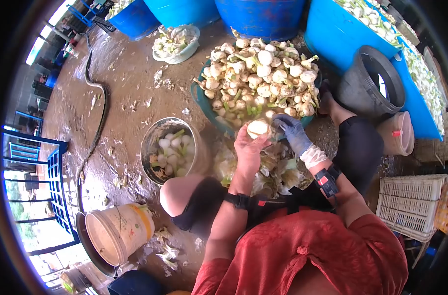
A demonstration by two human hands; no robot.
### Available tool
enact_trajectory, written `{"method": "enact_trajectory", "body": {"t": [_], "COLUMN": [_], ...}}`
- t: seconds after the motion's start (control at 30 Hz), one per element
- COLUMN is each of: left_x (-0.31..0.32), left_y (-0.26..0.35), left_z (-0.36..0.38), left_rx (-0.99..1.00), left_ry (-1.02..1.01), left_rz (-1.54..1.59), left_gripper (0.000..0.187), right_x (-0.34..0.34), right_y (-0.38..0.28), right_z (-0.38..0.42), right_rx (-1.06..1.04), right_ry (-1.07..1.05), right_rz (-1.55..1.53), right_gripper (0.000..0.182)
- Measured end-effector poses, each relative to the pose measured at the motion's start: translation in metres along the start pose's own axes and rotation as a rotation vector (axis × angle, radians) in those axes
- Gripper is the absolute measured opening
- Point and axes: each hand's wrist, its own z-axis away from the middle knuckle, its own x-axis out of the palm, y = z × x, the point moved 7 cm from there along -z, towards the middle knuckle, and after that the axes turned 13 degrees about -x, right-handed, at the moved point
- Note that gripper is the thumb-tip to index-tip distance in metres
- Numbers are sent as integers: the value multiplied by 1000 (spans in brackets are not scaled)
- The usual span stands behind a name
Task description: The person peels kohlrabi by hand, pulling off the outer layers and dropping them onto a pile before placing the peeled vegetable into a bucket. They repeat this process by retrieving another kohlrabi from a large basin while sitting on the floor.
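Note:
My bare left hand [250, 147] grips a pale, round, garlic-like bulb [258, 128], which looks overexposed. Close on its right, my right hand [293, 135] wears a bluish glove, with its fingers drawn together near the bulb; whatever they pinch is too small to make out. Just beyond both hands stands a wide green tub [200, 101] heaped with dirty, stemmed bulbs [263, 69], some sitting in murky water. Below the hands, between my legs, lies a pile of peeled skins and leaves [275, 172]. A metal bucket [197, 152] at my left holds clean white bulbs [174, 150].
A bowl of trimmings [177, 46] sits on the wet floor. Blue tubs [263, 19] line the back. On the right are a black bucket [374, 81], a pinkish bucket [397, 132] and a white crate [411, 201]. A lidded pail [120, 233] and a hose [103, 118] lie left.

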Motion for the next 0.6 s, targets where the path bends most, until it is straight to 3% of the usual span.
{"method": "enact_trajectory", "body": {"t": [0.07,0.1,0.33,0.6], "left_x": [-5,-4,-17,-20], "left_y": [5,4,7,16], "left_z": [7,9,26,34], "left_rx": [126,114,399,340], "left_ry": [145,144,330,300], "left_rz": [-264,-279,-660,-619], "left_gripper": [41,41,51,46], "right_x": [3,17,44,55], "right_y": [-28,-56,-47,-47], "right_z": [1,8,14,12], "right_rx": [-169,-355,-372,-292], "right_ry": [-129,-175,-308,-213], "right_rz": [269,396,949,1049], "right_gripper": [22,20,20,15]}}
